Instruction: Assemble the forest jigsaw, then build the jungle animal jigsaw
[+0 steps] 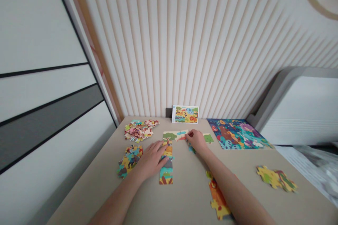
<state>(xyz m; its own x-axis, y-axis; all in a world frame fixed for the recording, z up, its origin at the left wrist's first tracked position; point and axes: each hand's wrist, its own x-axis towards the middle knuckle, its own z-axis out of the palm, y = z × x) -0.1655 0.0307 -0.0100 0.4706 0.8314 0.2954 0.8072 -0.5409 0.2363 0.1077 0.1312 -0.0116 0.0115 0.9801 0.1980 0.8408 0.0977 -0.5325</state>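
Note:
My left hand (153,159) lies with its fingers spread, the fingertips on the left column of a partly joined jigsaw puzzle (167,175). This column runs down from a top row showing a green tree and sky. At the top row, the fingers of my right hand (195,140) are pinched on a puzzle piece, mostly hidden under the fingertips. Just right of that hand lies a piece with a green tree (208,138). Below my right forearm, partly covered by it, is a joined orange and yellow puzzle section (218,200).
A picture card (185,114) leans against the ribbed wall. Loose pieces form a heap (138,130) at the back left, with a colourful cluster (130,160) nearer. A dark blue finished puzzle (237,134) lies back right; a yellow-green section (276,178) sits at right.

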